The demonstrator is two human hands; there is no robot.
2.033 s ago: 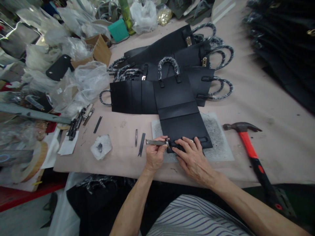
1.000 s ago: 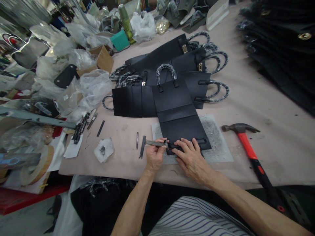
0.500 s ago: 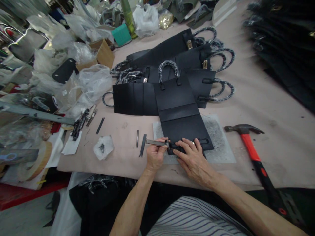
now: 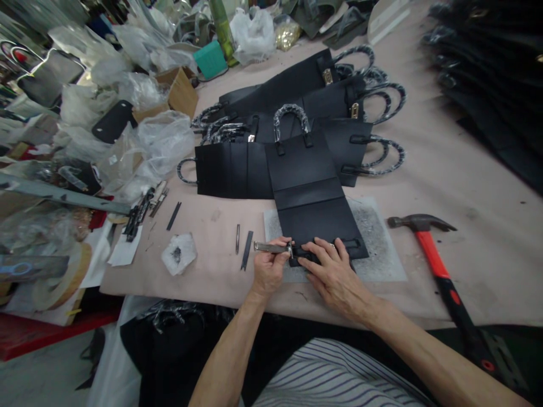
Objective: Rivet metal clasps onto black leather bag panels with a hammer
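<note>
My left hand (image 4: 268, 272) is closed, pinching a flat metal tool (image 4: 270, 247) with a crosswise end, held against the near edge of a black bag panel (image 4: 311, 195). The tool's tip is partly hidden by my fingers. My right hand (image 4: 333, 270), wearing a ring, lies with its fingers stretched out and spread over a black strap or handle piece (image 4: 352, 244) along that same edge. The panel lies flat, its far handle (image 4: 292, 116) wrapped in clear film. Under its near part is a pale, black-smudged board (image 4: 384, 254).
A claw hammer (image 4: 432, 257) with a red and black handle lies to the right. Left of my hands are a thin metal rod (image 4: 237, 239) and a dark notched strip (image 4: 246, 250). Further off are more black bag panels (image 4: 229, 169), a bag stack (image 4: 500, 85) and plastic bags (image 4: 163, 138).
The metal tool's free end has tilted slightly down and away from the dark strip. Both hands stay in nearly the same place; the view has shifted a little.
</note>
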